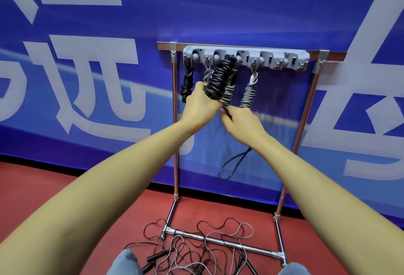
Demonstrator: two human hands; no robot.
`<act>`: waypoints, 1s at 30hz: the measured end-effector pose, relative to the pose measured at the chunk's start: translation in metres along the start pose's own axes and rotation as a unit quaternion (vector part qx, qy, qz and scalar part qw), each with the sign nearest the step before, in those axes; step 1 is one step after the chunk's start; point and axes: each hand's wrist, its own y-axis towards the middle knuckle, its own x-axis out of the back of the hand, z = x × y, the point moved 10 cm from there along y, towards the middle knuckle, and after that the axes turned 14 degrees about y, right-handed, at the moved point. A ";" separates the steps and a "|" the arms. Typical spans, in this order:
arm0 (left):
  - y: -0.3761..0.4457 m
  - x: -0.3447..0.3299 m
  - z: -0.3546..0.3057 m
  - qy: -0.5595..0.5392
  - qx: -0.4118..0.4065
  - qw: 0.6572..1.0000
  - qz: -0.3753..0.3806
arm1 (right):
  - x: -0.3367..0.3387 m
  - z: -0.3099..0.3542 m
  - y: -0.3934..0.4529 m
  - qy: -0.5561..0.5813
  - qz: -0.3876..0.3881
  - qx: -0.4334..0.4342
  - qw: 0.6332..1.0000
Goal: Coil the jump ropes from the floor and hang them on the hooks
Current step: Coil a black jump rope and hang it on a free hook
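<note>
- While the left hand (202, 102) grips the lower end of a black coiled rope (219, 78), its fingers are curled around the coil and the coil points up toward the grey hook rail (246, 57).
- The top of this coil is just at the rail, near the third hook; if it already hangs on the hook, I cannot tell.
- The right hand (239, 120) is just below the coil, with fingers curled, and it pinches the black free end of the rope; a black loop (234, 165) hangs down under this hand.
- On the rail hang other coiled ropes: a black one (187, 83) at the far left, a grey one (228, 94) partly hidden behind the held coil, and a grey one (248, 95) to the right.
- The rail is fixed on a metal rack (175, 121) that stands on the red floor (43, 187), before a blue banner (218, 12) with white characters.
- On the floor, around the rack's base, lie loose ropes (207, 250), black and grey, tangled together.
</note>
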 end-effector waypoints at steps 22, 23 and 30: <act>-0.011 -0.046 0.024 0.646 -0.179 0.736 0.101 | -0.026 0.027 -0.015 -0.147 0.110 0.095 0.978; -0.012 -0.049 0.023 0.651 -0.198 0.725 0.108 | -0.025 0.024 -0.014 -0.133 0.106 0.084 0.982; -0.020 -0.057 0.019 0.655 -0.287 0.687 0.125 | -0.043 -0.003 -0.019 -0.063 0.167 0.002 0.984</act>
